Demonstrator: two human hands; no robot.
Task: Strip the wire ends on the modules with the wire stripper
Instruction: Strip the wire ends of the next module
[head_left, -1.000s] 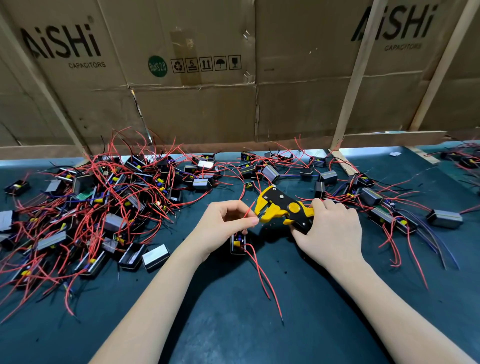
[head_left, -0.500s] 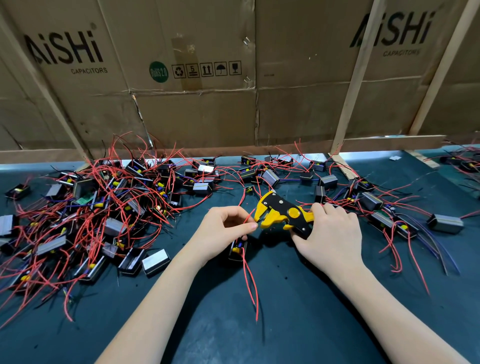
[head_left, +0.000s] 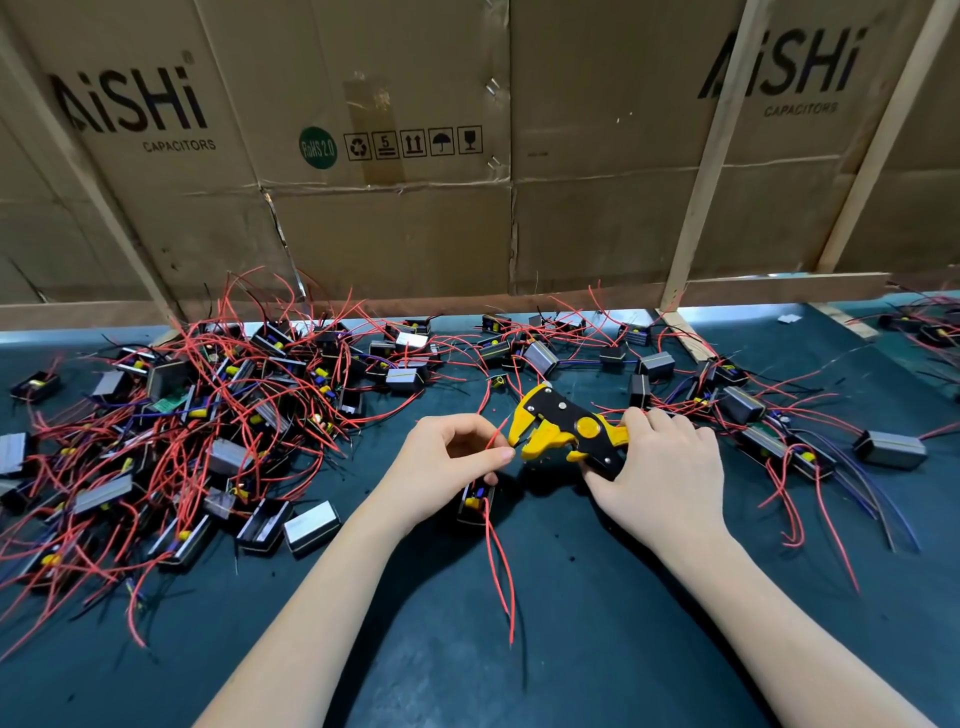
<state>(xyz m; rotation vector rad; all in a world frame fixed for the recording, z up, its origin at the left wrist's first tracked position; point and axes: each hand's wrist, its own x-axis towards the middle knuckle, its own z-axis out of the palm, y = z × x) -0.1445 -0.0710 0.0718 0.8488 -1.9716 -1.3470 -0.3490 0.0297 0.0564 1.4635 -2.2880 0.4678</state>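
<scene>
Red wire (head_left: 497, 435) pinched between thumb and forefinger of the left hand (head_left: 447, 467), its end held at the yellow jaws of the stripper (head_left: 566, 434); whether the tip sits inside the jaws is hard to tell. The wire's module (head_left: 475, 501), a small black box, lies on the mat (head_left: 571, 623) just under the left hand, with two more red leads trailing from it toward the person. The right hand (head_left: 660, 467) is wrapped around the stripper's handles, just right of the left hand. A dense pile of modules (head_left: 197, 426) with tangled red wires lies well left of the left hand; looser modules are scattered beyond and right of the right hand. Cardboard panels (head_left: 389, 234) stand behind both hands.
</scene>
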